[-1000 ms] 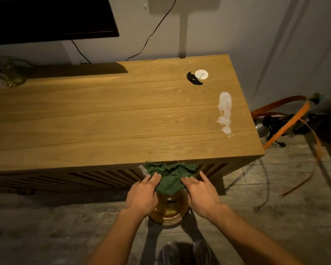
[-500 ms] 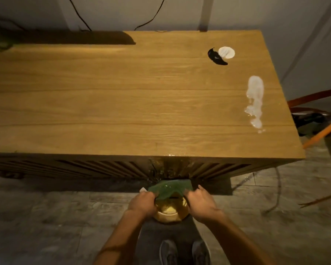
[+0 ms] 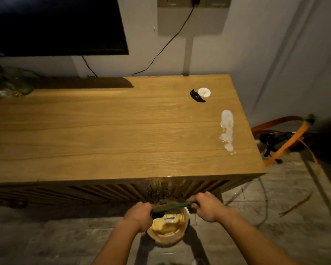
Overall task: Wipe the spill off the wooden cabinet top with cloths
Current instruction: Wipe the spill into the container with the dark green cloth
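Observation:
A green cloth [image 3: 170,205] is twisted into a tight roll between my two hands, below the cabinet's front edge. My left hand [image 3: 139,215] grips one end and my right hand [image 3: 206,205] grips the other. Under the cloth a round bowl [image 3: 180,236] with yellowish liquid and debris sits on the floor. The wooden cabinet top [image 3: 113,134] carries a white foamy spill [image 3: 227,129] near its right edge, plus a black smear [image 3: 196,96] and a white blob [image 3: 204,92] at the back right. The slatted front [image 3: 166,186] is wet and stained above the bowl.
A dark TV screen [image 3: 55,25] hangs on the wall at upper left, with cables running down behind the cabinet. Orange hose and dark gear [image 3: 283,142] lie on the tiled floor to the right. Glassy clutter [image 3: 10,85] sits at the cabinet's back left.
The cloth went from loose and spread over the bowl to wrung into a tight twist between both hands. The view tilted down, then back up toward the wall.

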`<state>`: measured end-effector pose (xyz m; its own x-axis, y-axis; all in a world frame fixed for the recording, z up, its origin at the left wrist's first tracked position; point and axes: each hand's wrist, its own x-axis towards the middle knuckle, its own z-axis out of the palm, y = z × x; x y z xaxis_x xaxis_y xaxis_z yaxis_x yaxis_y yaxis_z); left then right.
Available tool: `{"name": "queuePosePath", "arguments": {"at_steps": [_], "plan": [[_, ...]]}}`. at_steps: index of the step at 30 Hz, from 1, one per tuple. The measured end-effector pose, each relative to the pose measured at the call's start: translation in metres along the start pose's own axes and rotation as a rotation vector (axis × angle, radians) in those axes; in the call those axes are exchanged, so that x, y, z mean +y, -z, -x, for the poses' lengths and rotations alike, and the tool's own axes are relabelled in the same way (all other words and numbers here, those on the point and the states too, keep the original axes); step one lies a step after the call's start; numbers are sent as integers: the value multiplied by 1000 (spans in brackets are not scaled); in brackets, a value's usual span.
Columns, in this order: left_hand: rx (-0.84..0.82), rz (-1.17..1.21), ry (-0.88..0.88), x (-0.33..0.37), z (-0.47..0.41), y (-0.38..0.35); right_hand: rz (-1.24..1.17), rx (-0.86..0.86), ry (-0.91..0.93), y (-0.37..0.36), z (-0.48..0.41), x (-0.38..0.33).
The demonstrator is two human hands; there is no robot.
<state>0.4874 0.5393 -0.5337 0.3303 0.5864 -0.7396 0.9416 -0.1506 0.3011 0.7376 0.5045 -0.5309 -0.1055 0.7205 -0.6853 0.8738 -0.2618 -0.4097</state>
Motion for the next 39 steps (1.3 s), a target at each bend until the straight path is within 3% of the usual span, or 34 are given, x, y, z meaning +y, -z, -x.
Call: {"name": "queuePosePath", "arguments": {"at_steps": [12,19,25,33,39], "plan": [[258,-153,-257,141,76,197,31,349,83,201,132,-23],[357,-145,-310,206,53,267,30,480,110,301,141,-1],[371,-130,-293,243,-8,307,44,474,163,368,95,32],[190,-133,-211,282,-117,353,65,290,180,452,-4,83],[214,-101,-167,288,-191,373,99,260,188,488,-80,109]]}}
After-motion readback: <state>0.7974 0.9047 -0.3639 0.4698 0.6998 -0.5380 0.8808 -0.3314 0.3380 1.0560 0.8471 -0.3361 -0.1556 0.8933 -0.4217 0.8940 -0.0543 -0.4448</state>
